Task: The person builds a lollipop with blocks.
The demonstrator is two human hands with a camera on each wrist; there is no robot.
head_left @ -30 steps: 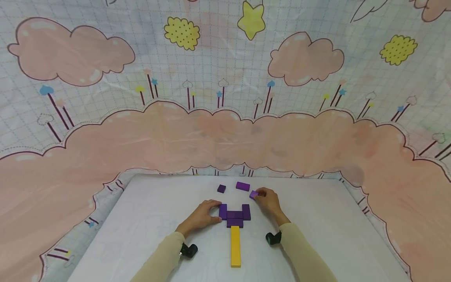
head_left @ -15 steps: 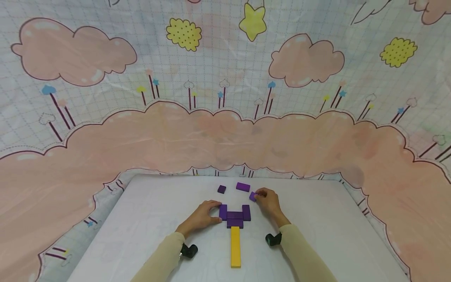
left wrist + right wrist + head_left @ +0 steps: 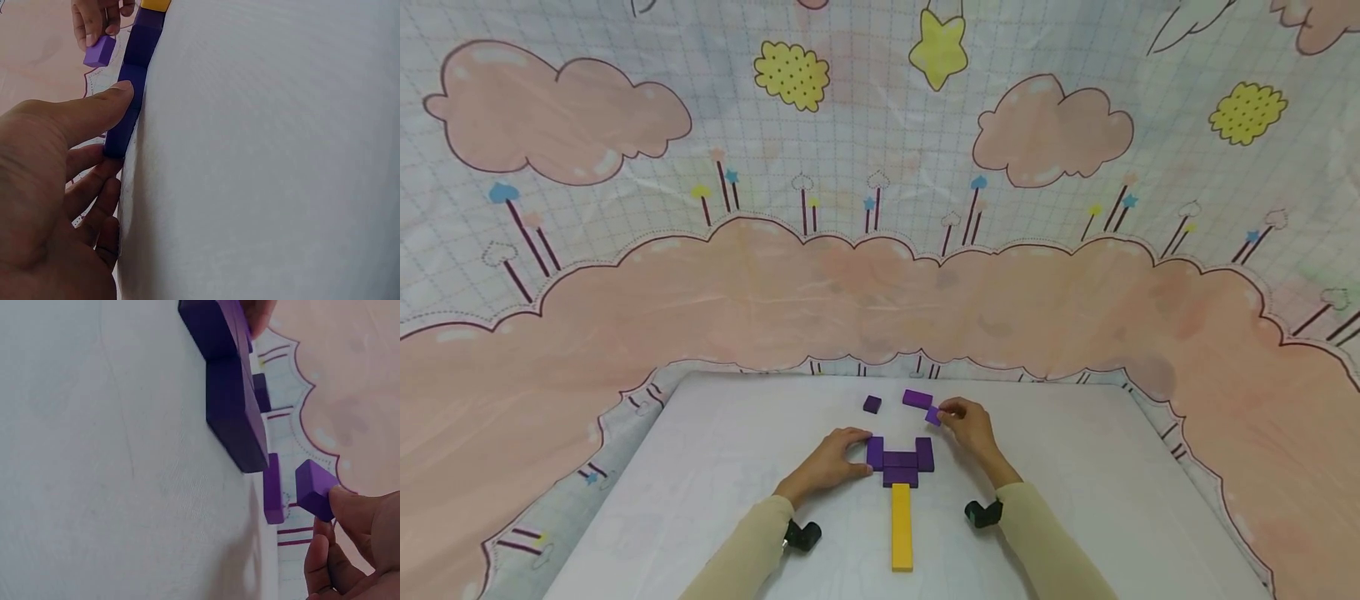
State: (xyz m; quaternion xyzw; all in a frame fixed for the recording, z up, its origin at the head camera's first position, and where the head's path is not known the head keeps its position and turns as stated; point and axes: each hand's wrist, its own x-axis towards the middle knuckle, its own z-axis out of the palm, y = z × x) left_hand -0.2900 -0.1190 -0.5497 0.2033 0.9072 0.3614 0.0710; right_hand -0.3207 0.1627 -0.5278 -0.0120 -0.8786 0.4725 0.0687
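My left hand (image 3: 829,461) is spread just wide enough to span the left side block (image 3: 875,452), a purple piece that lies lengthwise away from me; my thumb is at its near end and my fingertips are at its far end. My right hand (image 3: 970,427) is drawn in narrow, pinching a small purple block (image 3: 933,416) between thumb and fingers. From my right wrist I see that small block (image 3: 314,489) held in the air, tilted, with a gap between it and the loose purple bar (image 3: 917,398). That bar lies on the white table (image 3: 1090,467) near the far edge, slightly askew, and a dark purple block (image 3: 872,404) lies to its left, well apart from it.

Closer to me, two crosswise blocks lie one in front of the other: the farther one (image 3: 900,458) fits between the left side block and the right side block (image 3: 924,454), and the nearer one (image 3: 900,478) sits against its front. A long yellow strip (image 3: 902,529) meets the middle of the nearer one and runs straight toward me. The small block in my fingers is beyond the right side block, above the table. My sleeves (image 3: 1052,542) are pale beige, a dark camera (image 3: 802,535) sits at my left wrist, and a cloth (image 3: 880,292) printed with peach clouds and yellow shapes rises behind the table
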